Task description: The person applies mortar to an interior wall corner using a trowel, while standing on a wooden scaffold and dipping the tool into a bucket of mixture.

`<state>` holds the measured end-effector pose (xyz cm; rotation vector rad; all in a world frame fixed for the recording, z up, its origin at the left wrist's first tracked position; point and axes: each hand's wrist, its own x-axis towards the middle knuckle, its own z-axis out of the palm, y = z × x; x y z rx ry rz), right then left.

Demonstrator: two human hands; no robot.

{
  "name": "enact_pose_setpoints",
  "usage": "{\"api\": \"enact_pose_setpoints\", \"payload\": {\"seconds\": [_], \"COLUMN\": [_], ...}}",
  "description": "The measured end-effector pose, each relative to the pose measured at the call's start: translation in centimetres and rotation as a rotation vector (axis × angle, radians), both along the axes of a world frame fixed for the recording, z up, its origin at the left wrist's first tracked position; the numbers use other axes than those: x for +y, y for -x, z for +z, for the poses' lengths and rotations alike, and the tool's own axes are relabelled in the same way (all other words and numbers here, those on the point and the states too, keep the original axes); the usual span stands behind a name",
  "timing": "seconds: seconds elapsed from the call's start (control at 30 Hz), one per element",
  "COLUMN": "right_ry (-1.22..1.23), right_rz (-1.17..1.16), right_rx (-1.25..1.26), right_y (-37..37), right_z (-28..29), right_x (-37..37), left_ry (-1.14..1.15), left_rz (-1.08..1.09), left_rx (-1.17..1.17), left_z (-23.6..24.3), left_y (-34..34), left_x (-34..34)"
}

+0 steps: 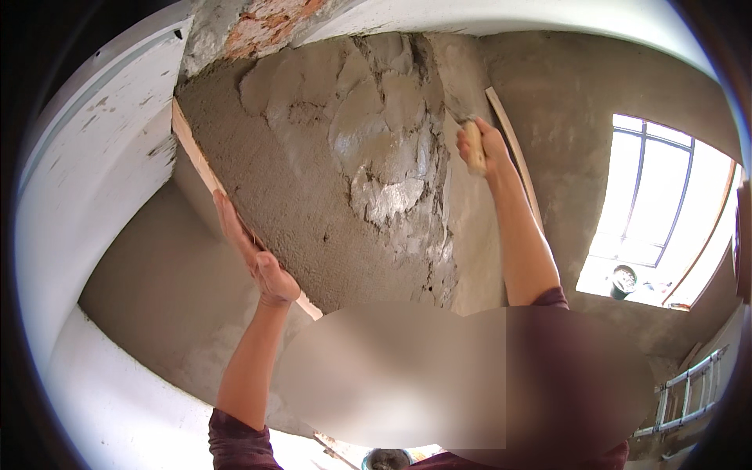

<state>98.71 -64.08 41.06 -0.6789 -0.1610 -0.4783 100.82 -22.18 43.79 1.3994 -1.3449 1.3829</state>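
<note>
A column face covered in wet grey plaster (345, 172) fills the middle of the view. My left hand (254, 254) lies flat, fingers apart, against a wooden guide strip (196, 157) running along the column's left edge. My right hand (482, 149) is raised and closed on the wooden handle of a trowel (472, 147), whose blade is pressed into the plaster near the column's right edge. A second wooden strip (513, 149) runs along that edge behind my right wrist.
Bare brick (270, 23) shows at the column's top. White wall (86, 188) on the left. A bright window (658, 196) at right has a bowl-like container (624, 278) on its sill. A metal ladder (689, 392) leans at lower right.
</note>
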Motion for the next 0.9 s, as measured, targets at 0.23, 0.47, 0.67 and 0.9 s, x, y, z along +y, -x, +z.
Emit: {"api": "enact_pose_setpoints", "payload": {"seconds": [0.23, 0.47, 0.67, 0.9], "right_ry": [-0.133, 0.136, 0.303, 0.491], "right_rz": [0.251, 0.166, 0.162, 0.168], "right_rx": [-0.149, -0.033, 0.017, 0.006], "right_y": [-5.6, -5.2, -1.8, 4.3], "right_z": [8.3, 15.4, 12.4, 5.0], "right_x": [-1.9, -1.4, 2.3, 11.8], "left_ry": [0.007, 0.029, 0.032, 0.045], "left_rz": [0.023, -0.008, -0.006, -0.004], "left_rx": [0.026, 0.041, 0.029, 0.046], "left_z": [-0.1, 0.0, -0.3, 0.1], "left_y": [1.0, 0.6, 0.4, 0.8], "left_x": [-0.5, -0.3, -0.6, -0.6]}}
